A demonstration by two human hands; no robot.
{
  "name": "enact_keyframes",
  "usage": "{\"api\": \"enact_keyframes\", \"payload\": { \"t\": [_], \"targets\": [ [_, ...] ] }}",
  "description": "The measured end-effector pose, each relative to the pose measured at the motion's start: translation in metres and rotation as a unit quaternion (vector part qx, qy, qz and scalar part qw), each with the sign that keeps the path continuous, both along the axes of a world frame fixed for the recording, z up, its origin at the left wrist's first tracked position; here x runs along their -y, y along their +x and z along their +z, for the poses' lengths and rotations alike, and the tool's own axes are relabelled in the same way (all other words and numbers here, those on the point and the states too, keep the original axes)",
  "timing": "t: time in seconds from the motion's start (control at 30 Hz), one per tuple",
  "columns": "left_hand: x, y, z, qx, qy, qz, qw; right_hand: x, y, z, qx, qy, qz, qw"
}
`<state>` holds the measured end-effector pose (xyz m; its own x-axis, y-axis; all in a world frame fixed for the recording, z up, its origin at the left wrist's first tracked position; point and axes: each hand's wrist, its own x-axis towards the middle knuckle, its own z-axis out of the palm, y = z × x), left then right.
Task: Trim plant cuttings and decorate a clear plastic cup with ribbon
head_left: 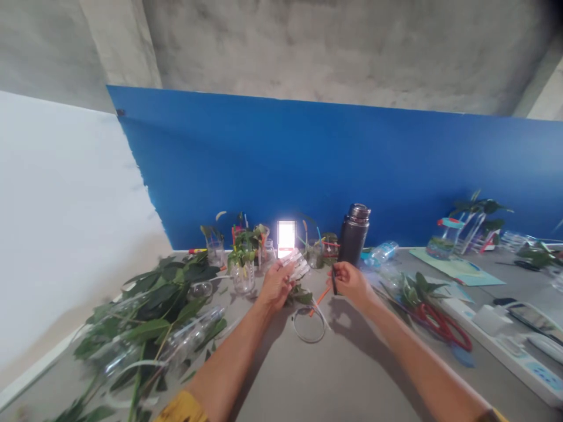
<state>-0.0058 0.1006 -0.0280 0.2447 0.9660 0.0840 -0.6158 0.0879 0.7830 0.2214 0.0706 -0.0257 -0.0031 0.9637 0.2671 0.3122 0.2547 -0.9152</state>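
My left hand is closed on a small white striped strip or card, too blurred to name more exactly. To its right, my right hand pinches a slim black pen-like stick, held upright. Below and between the hands, a clear round ring or lid lies on the grey table, with an orange straw reaching over its edge. Green leaves lie just under the left hand. Behind the hands stands a bright phone-like screen.
A black thermos stands behind my right hand. Glass jars with cuttings line the blue panel. Leafy branches and plastic bottles crowd the left. Red-handled scissors and a white power strip lie at right.
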Motion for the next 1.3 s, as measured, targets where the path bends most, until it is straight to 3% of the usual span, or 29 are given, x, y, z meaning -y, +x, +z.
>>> {"api": "enact_keyframes", "payload": {
  "t": [0.07,0.17,0.33,0.73,0.97,1.17,1.3],
  "targets": [
    [0.0,0.0,0.0,-0.011,0.001,0.017,1.0,-0.004,-0.006,0.002,0.107,0.053,-0.055,0.991],
    [0.0,0.001,0.001,-0.012,-0.004,0.031,0.999,-0.005,-0.013,0.003,0.226,0.138,-0.068,0.962],
    [0.001,0.001,-0.002,-0.023,-0.011,0.044,0.999,-0.005,-0.019,-0.001,0.307,0.175,-0.07,0.933],
    [0.002,0.001,-0.003,-0.026,-0.004,0.001,1.0,-0.002,-0.012,0.018,0.344,0.132,-0.029,0.929],
    [0.004,0.004,-0.003,-0.03,-0.002,0.004,1.0,0.0,-0.015,0.026,0.408,0.133,-0.038,0.903],
    [0.006,0.005,-0.001,-0.031,-0.029,0.005,0.999,-0.003,-0.014,0.021,0.452,0.135,-0.051,0.88],
    [0.005,0.002,-0.001,-0.03,-0.039,-0.007,0.999,-0.009,-0.014,0.011,0.401,0.131,-0.053,0.905]
  ]
}}
